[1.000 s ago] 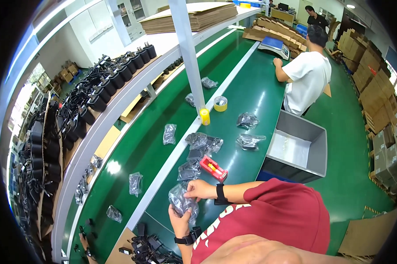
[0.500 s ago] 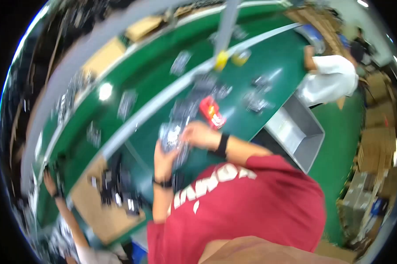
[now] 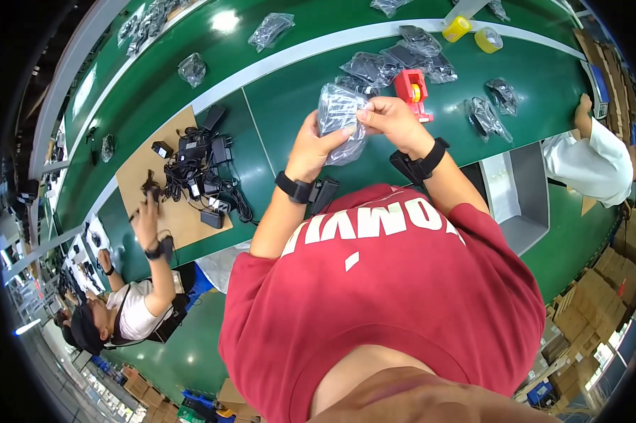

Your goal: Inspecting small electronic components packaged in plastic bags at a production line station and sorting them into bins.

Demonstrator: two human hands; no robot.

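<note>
While both hands grip it, the clear plastic bag (image 3: 341, 121) with a dark item inside sits above the near part of the green table (image 3: 290, 106), in front of the red shirt (image 3: 395, 282). Left hand (image 3: 316, 143) wraps the bag's near-left side; right hand (image 3: 392, 121) pinches its right edge, fingers closed on it. Compared with half a second ago, the view has swung and sharpened, and the bag is still held in both hands. Just right: red tape dispenser (image 3: 412, 92). Farther: bagged items pile (image 3: 395, 60), yellow tape rolls (image 3: 473, 34). Left: brown board (image 3: 170, 183) with black adapters (image 3: 202, 176). Right: grey bin (image 3: 526, 197).
</note>
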